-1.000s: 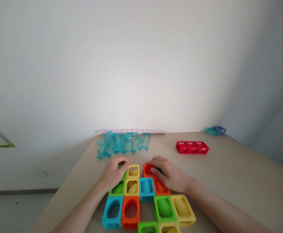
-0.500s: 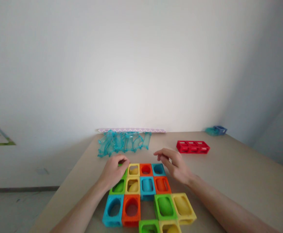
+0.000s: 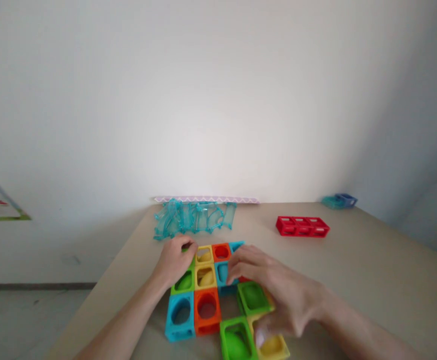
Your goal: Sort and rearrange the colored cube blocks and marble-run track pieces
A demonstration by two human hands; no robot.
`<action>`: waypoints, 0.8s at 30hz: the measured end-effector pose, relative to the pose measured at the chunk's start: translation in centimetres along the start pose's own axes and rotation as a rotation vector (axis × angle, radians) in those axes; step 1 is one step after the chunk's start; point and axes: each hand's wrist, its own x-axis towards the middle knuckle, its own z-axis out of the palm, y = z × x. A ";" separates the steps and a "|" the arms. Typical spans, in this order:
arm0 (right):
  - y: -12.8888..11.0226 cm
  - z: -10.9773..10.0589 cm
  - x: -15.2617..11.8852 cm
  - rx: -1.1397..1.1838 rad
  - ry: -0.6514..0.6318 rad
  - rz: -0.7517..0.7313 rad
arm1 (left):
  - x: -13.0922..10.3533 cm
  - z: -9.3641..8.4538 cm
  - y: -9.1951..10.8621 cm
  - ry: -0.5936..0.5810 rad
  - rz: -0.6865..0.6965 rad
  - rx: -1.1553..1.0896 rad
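Colourful hollow cube blocks lie on the table in a joined layout, among them a blue block, an orange block and a green block. My left hand is closed on the green block at the far left corner, which it partly covers. Over the right side of the layout is my right hand, fingers apart, thumb by the near yellow block. It hides parts of the right-hand blocks. A gap shows in the middle of the layout.
Translucent teal pieces lie behind the blocks, before a long pale purple strip along the wall. Right of them sits a red three-cell block. Teal and blue pieces are in the far right corner of the table.
My right hand has moved from beside the far right blocks to over the right side, towards me. The layout has shifted and turned slightly. My left hand stays at the far left corner.
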 end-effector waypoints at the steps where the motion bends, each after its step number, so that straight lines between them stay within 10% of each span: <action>1: -0.5 0.3 0.2 0.004 -0.042 -0.027 | 0.0 0.0 0.0 -0.013 0.015 -0.012; 24: -1.4 1.0 0.1 -0.048 -0.047 -0.007 | -0.1 0.0 0.1 -0.062 0.055 -0.044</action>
